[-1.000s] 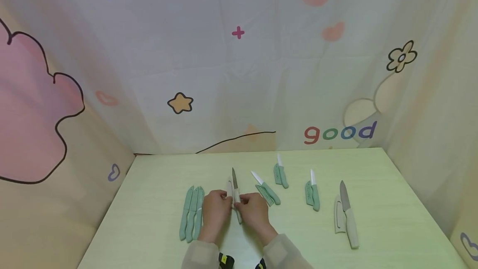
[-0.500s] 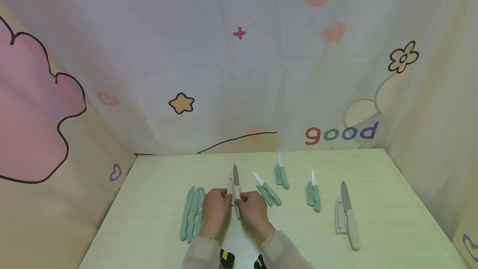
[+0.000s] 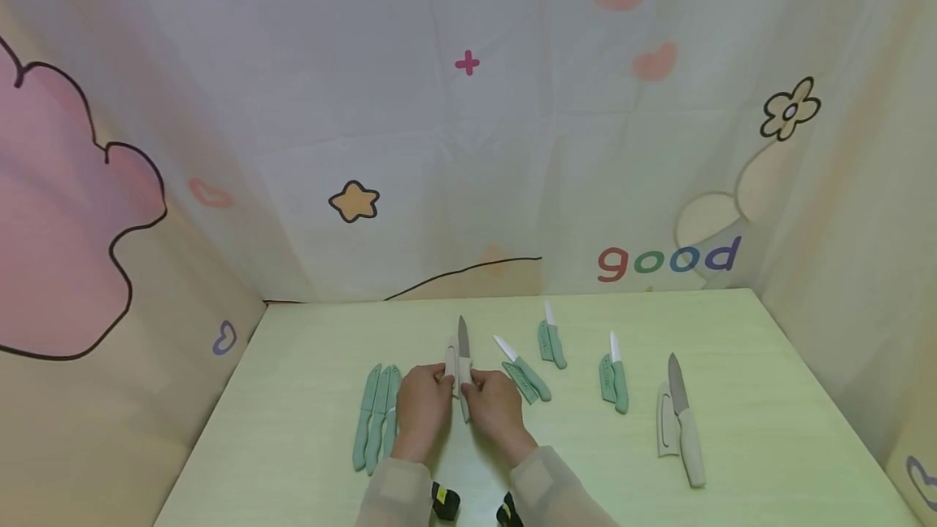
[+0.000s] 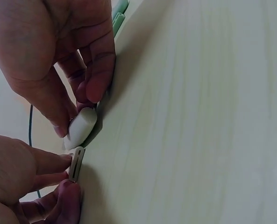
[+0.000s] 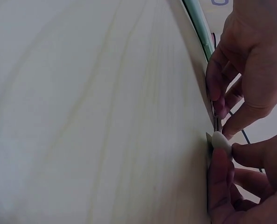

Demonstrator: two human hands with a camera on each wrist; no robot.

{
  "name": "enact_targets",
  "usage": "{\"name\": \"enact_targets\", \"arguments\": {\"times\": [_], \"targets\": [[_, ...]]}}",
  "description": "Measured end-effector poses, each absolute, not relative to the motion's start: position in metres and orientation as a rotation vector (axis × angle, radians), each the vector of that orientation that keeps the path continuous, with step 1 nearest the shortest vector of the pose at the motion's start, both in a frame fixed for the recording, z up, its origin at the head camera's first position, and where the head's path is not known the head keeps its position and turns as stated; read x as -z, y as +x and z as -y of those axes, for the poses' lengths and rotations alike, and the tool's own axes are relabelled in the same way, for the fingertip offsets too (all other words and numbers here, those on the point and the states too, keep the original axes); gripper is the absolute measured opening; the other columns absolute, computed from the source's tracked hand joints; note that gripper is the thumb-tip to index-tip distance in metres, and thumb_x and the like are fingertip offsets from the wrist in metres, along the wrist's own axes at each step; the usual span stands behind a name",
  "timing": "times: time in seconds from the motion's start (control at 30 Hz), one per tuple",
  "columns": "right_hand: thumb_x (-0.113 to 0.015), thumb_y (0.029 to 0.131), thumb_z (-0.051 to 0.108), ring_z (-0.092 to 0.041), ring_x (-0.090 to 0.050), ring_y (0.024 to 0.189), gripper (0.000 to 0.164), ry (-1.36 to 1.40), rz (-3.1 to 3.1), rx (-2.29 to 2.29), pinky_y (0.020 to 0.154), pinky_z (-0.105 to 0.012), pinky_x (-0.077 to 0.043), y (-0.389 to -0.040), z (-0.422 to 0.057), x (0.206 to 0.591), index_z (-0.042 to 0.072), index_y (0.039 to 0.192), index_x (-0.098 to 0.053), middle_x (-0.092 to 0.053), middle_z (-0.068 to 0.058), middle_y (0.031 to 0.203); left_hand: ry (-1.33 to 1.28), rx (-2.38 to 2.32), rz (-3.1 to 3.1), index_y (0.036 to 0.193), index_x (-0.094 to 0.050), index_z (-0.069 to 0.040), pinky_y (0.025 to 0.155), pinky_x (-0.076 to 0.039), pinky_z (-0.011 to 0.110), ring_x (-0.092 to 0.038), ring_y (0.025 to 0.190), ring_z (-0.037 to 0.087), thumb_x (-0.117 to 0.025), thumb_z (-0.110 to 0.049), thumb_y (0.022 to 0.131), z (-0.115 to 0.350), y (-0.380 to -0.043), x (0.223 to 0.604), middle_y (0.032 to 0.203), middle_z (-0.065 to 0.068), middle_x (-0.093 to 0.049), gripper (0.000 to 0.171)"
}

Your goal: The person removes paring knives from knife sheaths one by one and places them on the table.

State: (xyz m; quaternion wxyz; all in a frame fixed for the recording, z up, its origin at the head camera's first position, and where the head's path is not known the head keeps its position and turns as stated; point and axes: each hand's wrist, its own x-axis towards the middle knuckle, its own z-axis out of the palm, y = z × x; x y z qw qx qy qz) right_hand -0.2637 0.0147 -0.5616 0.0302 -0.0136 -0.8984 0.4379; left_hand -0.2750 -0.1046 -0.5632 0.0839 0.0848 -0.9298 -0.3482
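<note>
My left hand (image 3: pixel 424 407) pinches a beige knife sheath (image 3: pixel 451 358) between thumb and fingers. My right hand (image 3: pixel 499 409) grips the pale handle of a small kitchen knife (image 3: pixel 464 338), whose grey blade points to the back of the table, bare. Knife and sheath lie side by side, almost parallel, the sheath on the left. Seen from the left wrist, the slotted open end of the sheath (image 4: pixel 76 164) sits close beside the rounded butt of the handle (image 4: pixel 83 125). Fingers cover the middle of both pieces.
Left of my hands, several green sheathed knives (image 3: pixel 364 421) lie in a row. To the right are green paring knives (image 3: pixel 621 389) with sheaths beside them, and a larger beige knife (image 3: pixel 688 446) next to its sheath (image 3: pixel 666 428). A printed curtain (image 3: pixel 468 153) hangs behind.
Both hands have shifted slightly toward the back of the table with the knife and sheath. The blade has turned a little straighter and its tip reaches farther back. The other knives have stayed put.
</note>
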Motion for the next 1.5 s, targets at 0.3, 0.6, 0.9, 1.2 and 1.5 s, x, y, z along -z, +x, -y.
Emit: {"name": "enact_targets", "arguments": {"times": [0.3,0.6,0.9,1.2,1.5], "targets": [[-0.066,0.09,0.016,-0.019,-0.06,0.079,0.028,-0.022,2.768,-1.26,0.065,-0.039,-0.054,-0.268,-0.015,0.561,0.001,0.114,-0.069,-0.073,-0.014,0.096,0.29,0.979,2.804,0.112,-0.073,-0.013,0.078,-0.057,0.048,-0.061,0.101,0.027,-0.069,-0.026,0.088,0.104,-0.281,0.566,0.109,0.009,-0.071,0.027],[-0.063,0.092,0.018,-0.022,-0.061,0.086,0.03,-0.074,2.789,-1.258,0.069,-0.042,-0.055,-0.271,-0.014,0.559,0.0,0.116,-0.068,-0.071,-0.015,0.104,0.315,0.97,2.826,0.116,-0.071,-0.016,0.081,-0.057,0.049,-0.059,0.106,0.028,-0.069,-0.031,0.089,0.103,-0.285,0.568,0.115,0.009,-0.069,0.031],[-0.064,0.092,0.019,-0.02,-0.057,0.074,0.032,-0.098,2.782,-1.286,0.061,-0.037,-0.051,-0.27,-0.014,0.559,0.0,0.118,-0.066,-0.072,-0.015,0.098,0.308,0.987,2.802,0.116,-0.071,-0.015,0.081,-0.056,0.049,-0.059,0.105,0.029,-0.07,-0.033,0.088,0.103,-0.283,0.568,0.11,0.01,-0.071,0.033],[-0.065,0.09,0.02,-0.017,-0.056,0.067,0.035,-0.123,2.738,-1.371,0.058,-0.037,-0.051,-0.263,-0.018,0.561,0.002,0.12,-0.064,-0.068,-0.009,0.077,0.279,1.102,2.735,0.114,-0.07,-0.008,0.055,-0.051,0.036,-0.055,0.065,0.017,-0.071,-0.026,0.088,0.104,-0.273,0.565,0.074,0.004,-0.065,0.033],[-0.063,0.089,0.014,-0.014,-0.051,0.046,0.021,-0.16,2.569,-1.714,0.045,-0.027,-0.042,-0.251,-0.019,0.563,0.006,0.109,-0.066,-0.054,-0.002,0.062,0.231,1.103,2.627,0.108,-0.07,-0.005,0.055,-0.049,0.035,-0.055,0.066,0.016,-0.073,-0.021,0.084,0.108,-0.249,0.552,0.078,0.005,-0.062,0.029]]}}
